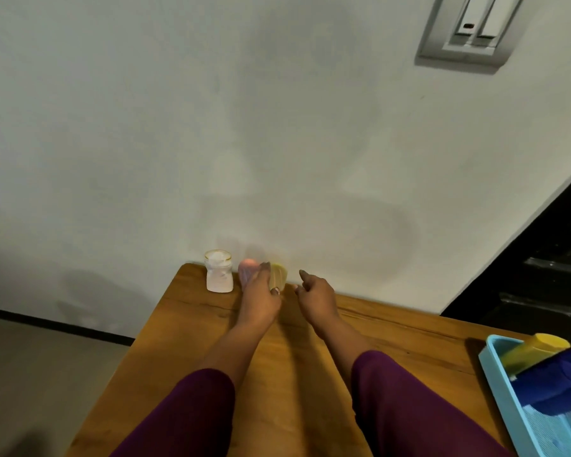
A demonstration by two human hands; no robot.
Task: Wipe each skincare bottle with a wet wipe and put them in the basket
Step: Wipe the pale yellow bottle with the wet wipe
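Hands reach the table's (195, 324) 12 o'clock edge: left hand (261, 293) clasps a yellow bottle (280, 275) beside a pink bottle (245, 273); right hand (317, 293) is loose, empty. Blue basket (491, 362) sits at 4 o'clock.

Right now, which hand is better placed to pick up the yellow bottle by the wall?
Left. The left hand has finger and thumb on the yellow bottle; the right hand is open beside it, apart, holding nothing.

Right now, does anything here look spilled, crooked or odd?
Nothing spilled or broken. The yellow bottle and dark blue bottle lie tilted in the light blue basket; the white gold-rimmed jar stands near the wooden table's corner.
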